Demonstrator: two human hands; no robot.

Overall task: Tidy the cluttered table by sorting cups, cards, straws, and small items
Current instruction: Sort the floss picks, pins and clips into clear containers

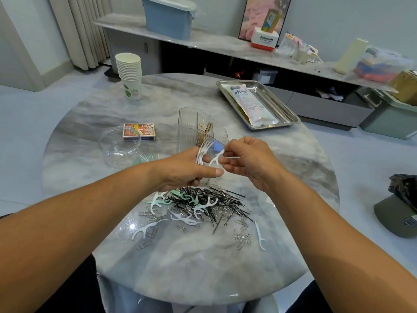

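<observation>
My left hand (189,170) grips a bunch of white floss picks (201,152) above the round marble table (293,159). My right hand (246,161) pinches one white floss pick (217,159) right beside that bunch. Below both hands lies a mixed pile (203,204) of black hairpins, silver paper clips and white and green floss picks. A clear ribbed organizer (191,127) with gold pins in it stands just behind my hands. A stack of paper cups (129,73) stands at the far left, and a card box (138,132) lies left of the organizer.
A clear round lid or dish (117,147) sits by the card box, with green floss picks (144,158) beside it. A steel tray (286,109) with a straw packet (250,102) is at the far right. One floss pick (259,233) lies apart near the front right.
</observation>
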